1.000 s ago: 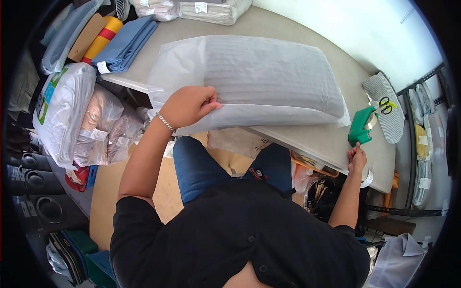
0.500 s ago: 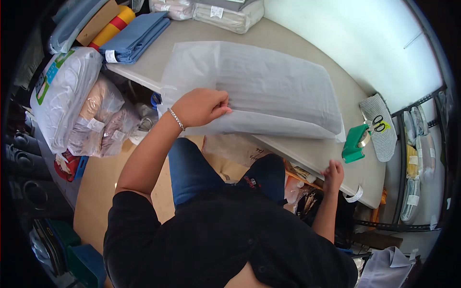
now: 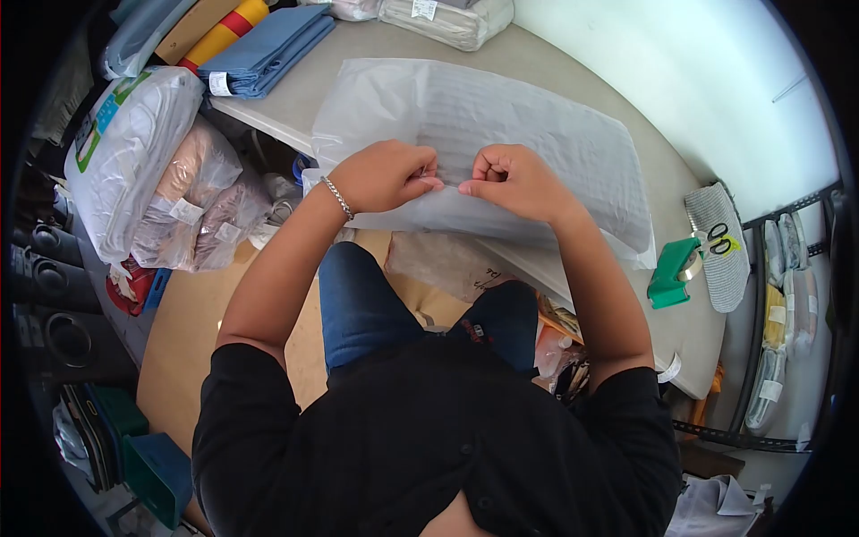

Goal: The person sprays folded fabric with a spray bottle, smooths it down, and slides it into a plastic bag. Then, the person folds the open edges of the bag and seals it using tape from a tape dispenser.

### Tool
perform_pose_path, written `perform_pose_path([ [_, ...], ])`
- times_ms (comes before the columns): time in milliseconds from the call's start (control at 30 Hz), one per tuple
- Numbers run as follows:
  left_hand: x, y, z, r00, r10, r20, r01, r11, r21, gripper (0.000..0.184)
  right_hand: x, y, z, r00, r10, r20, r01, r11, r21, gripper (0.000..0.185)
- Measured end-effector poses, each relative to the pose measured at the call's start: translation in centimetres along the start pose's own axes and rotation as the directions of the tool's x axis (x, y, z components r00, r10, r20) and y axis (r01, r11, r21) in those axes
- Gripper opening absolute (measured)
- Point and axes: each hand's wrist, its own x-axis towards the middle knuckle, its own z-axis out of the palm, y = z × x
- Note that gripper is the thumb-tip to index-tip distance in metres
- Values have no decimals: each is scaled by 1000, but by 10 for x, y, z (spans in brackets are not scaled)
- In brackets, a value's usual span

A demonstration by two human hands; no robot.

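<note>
On the worktop (image 3: 353, 40): one translucent plastic bag (image 3: 376, 103), containing one ribbed grey textile (image 3: 555, 139). Two hands at its near side. Left hand (image 3: 386, 176) clamped on the bag's flap; right hand (image 3: 523, 185) just beside it, thumb and fingers together, though what it pinches is too small to make out. To the right: one green dispenser (image 3: 669, 279) holding one tape roll (image 3: 692, 265); one pair of scissors (image 3: 718, 240) on one striped cloth (image 3: 727, 282).
</note>
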Motion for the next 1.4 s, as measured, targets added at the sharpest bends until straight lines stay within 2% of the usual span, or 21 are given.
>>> perform_pose_path([
  [200, 2, 2, -6, 999, -39, 36, 37, 998, 58, 24, 4, -1, 2, 1000, -17, 8, 17, 999, -44, 24],
  [267, 1, 3, -6, 993, 91, -69, -81, 987, 137, 24, 5, -1, 2, 1000, -23, 2, 23, 998, -59, 24],
  [300, 2, 3, -7, 993, 92, -69, -81, 987, 138, 24, 6, 1, 2, 1000, -17, -2, 17, 998, -57, 25],
  [367, 4, 2, -8, 975, 201, -96, -173, 955, 241, 23, 8, 2, 3, 1000, -12, -5, 11, 998, -55, 27],
  [767, 4, -8, -4, 990, 128, -64, -115, 978, 174, 23, 10, -2, 4, 1000, -8, -20, 6, 997, -83, 25],
  [1267, 4, -10, -4, 993, 95, -68, -85, 986, 141, 23, 17, -5, 7, 998, -27, -48, 17, 978, -207, 27],
  [1367, 4, -9, -4, 996, 73, -51, -66, 990, 125, 24, 19, -8, 6, 998, -37, -59, 20, 966, -256, 28],
  [1400, 4, -9, -4, 996, 72, -50, -66, 990, 125, 24, 19, -13, 4, 999, 5, -34, -16, 948, -318, 29],
])
